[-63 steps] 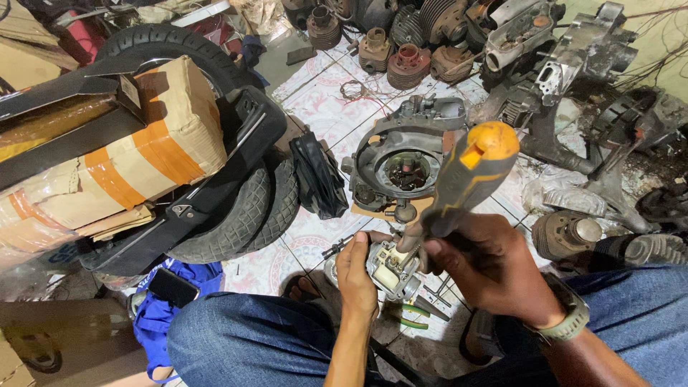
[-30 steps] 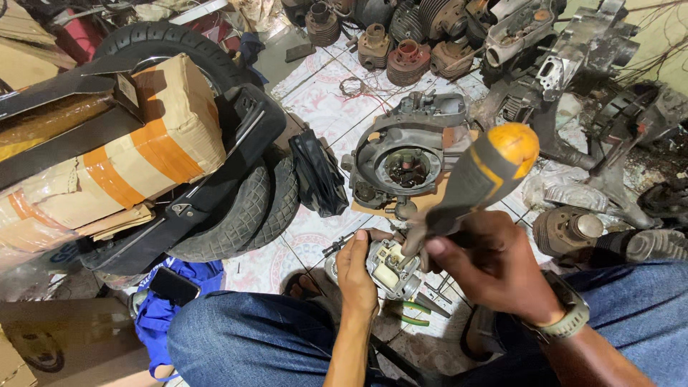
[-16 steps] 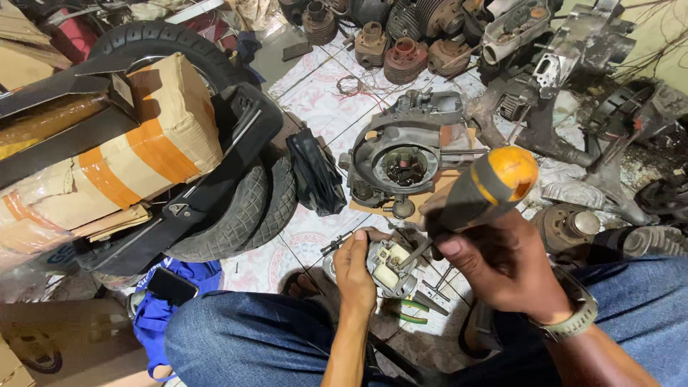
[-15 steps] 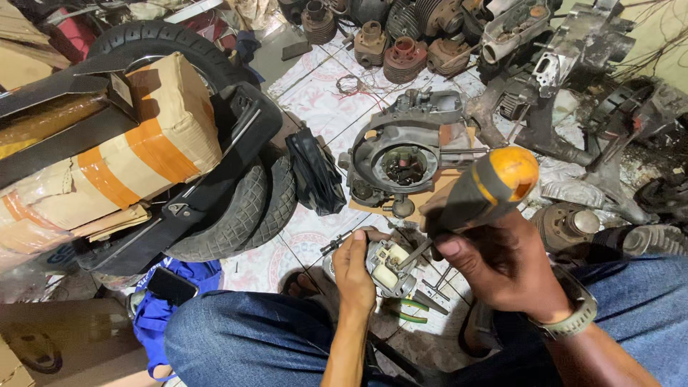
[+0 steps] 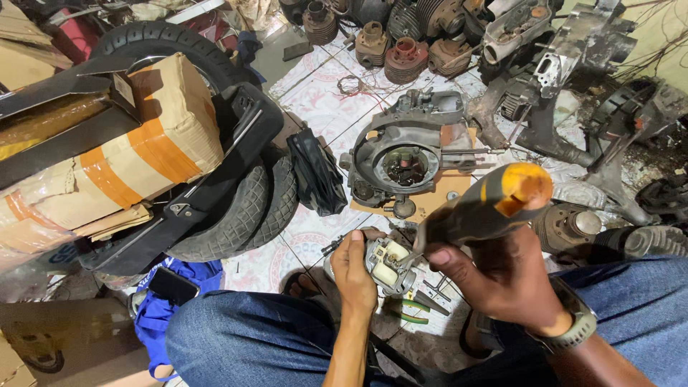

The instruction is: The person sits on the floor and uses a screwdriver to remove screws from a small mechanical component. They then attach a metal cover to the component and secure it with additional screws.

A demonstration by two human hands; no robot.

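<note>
left hand (image 5: 355, 269) clamps a small metal carburetor-like part (image 5: 387, 265) over the lap, right hand (image 5: 505, 276) is wrapped tight on an orange-capped screwdriver (image 5: 487, 211) with tip in the part, which looks partly undone, engine casing (image 5: 405, 154) on the tiled floor (image 5: 315, 93) beyond.

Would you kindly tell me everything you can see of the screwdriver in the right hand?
The screwdriver has a thick handle, dark grey along the grip with an orange-yellow butt end, seemingly plastic or rubber. It is tilted, butt up and to the right, pointing down-left at the small metal part that the left hand grips. The right hand wraps the handle from below. Its shaft and tip are barely visible.
</note>
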